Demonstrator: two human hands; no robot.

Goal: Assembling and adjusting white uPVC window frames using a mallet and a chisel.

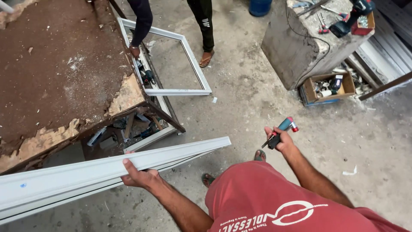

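The person's left hand (136,175) grips a long white profile bar (107,169) from below, fingers curled up around its near edge and the thumb on top; the bar runs from the lower left edge of the view up to a mitred end near the middle, held above the concrete floor (257,103). The right hand (279,139) is closed around a teal-handled tool with a red tip (283,129), the handle sticking up out of the fist and a dark part poking out below; it looks like a screwdriver or a small driver, though the view is too small to tell which. The two hands are well apart, with the person's red shirt (274,202) between and below them. To the left stands a worn brown worktable (60,68) with chipped edges, tools lying on a shelf beneath it. A white rectangular frame (180,64) leans on the floor beside the table, and another person stands at it, one hand (135,51) touching the frame's upper rail. At the upper right a concrete block (296,47) carries a power drill (354,17), and an open cardboard box (328,88) of small parts sits at its foot.
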